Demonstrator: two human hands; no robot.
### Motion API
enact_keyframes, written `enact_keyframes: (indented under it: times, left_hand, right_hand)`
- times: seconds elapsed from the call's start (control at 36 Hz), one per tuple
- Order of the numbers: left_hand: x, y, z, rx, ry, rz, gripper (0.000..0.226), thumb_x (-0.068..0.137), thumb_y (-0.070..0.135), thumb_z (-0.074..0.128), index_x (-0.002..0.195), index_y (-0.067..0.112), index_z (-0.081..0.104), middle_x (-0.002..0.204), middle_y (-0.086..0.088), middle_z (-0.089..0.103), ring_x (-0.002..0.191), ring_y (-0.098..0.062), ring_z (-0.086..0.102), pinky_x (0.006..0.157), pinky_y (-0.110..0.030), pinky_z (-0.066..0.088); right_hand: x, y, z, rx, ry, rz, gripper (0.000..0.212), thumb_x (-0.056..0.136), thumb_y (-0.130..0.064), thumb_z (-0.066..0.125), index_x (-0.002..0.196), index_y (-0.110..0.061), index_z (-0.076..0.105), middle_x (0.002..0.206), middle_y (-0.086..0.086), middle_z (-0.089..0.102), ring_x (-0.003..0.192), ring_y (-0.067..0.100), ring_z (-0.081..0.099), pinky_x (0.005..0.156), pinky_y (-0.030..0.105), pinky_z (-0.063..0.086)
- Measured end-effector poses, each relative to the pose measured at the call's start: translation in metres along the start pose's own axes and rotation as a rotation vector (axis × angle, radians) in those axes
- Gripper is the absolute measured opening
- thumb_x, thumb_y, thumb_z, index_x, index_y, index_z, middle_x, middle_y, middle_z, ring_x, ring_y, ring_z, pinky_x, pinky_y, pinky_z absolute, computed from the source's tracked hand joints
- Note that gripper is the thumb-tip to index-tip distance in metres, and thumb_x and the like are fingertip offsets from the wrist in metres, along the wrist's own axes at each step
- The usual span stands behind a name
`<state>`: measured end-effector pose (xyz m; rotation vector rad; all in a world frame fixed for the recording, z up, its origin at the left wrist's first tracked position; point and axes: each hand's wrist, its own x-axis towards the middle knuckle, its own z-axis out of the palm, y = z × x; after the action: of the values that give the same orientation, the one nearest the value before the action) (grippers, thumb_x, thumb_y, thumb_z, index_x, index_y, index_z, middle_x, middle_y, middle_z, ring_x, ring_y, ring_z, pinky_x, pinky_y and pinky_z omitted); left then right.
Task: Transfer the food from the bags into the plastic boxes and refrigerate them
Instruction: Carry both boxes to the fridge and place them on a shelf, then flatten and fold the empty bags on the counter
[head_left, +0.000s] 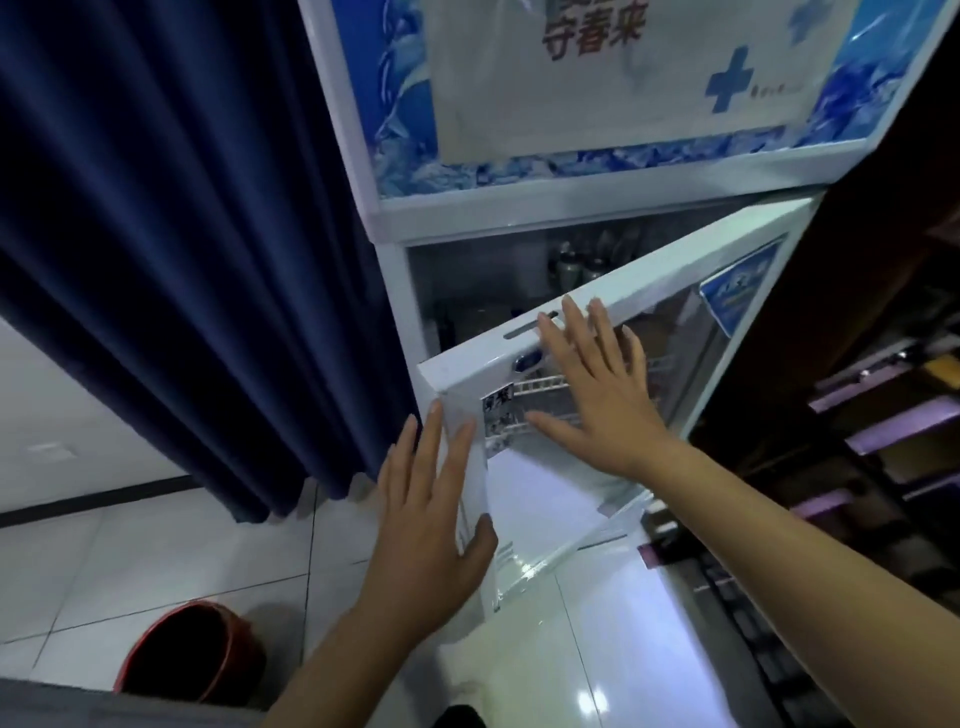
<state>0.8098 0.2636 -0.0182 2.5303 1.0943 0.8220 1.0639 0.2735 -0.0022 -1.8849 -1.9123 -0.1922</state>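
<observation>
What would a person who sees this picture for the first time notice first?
Two flat hands meet the half-open glass fridge door at centre: the left hand at its free edge, the right hand on the glass. A dark blue curtain fills the left side, and a red bucket stands on the floor below.

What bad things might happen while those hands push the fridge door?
1. The left hand lies on the free edge of the fridge door, with its thumb wrapped round that edge. If the door shuts on it, fingers might get pinched.
2. The right hand presses flat on the glass pane, so a hard shove might slam the door and rattle the bottles inside.
3. The red bucket sits near the feet and might trip someone.
</observation>
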Motion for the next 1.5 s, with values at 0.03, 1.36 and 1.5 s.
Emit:
enact_keyframes:
  times: [0.03,1.36,1.5]
  left_hand:
    - [0.007,-0.01,0.003,0.009,-0.005,-0.022,0.09,0.088,0.03,0.065,0.16,0.026,0.011,0.169,0.006,-0.007,0.156,-0.025,-0.003,0.123,-0.051,0.014]
    - [0.052,-0.077,0.01,0.006,0.184,-0.62,0.088,0.079,0.059,0.046,0.157,0.037,0.012,0.168,0.003,0.005,0.155,-0.027,-0.002,0.125,-0.051,0.006]
    - [-0.049,-0.041,0.021,-0.093,0.301,-0.964,0.094,0.071,0.06,0.047,0.154,0.045,0.005,0.16,0.02,-0.006,0.15,-0.01,-0.007,0.123,-0.046,0.004]
  right_hand:
    - [0.008,-0.002,0.005,-0.017,0.003,0.009,0.09,0.092,-0.069,0.043,0.16,-0.032,-0.003,0.168,-0.003,-0.015,0.154,0.026,-0.016,0.116,0.07,0.005]
    - [0.049,-0.008,0.067,0.272,-0.504,0.066,0.078,0.092,-0.057,0.055,0.154,-0.051,0.009,0.167,-0.013,-0.01,0.153,0.015,-0.016,0.12,0.052,0.0]
    - [0.01,-0.052,0.094,0.423,-0.741,-0.113,0.072,0.09,-0.062,0.052,0.154,-0.048,0.021,0.167,-0.016,0.001,0.154,0.014,-0.005,0.121,0.047,0.006]
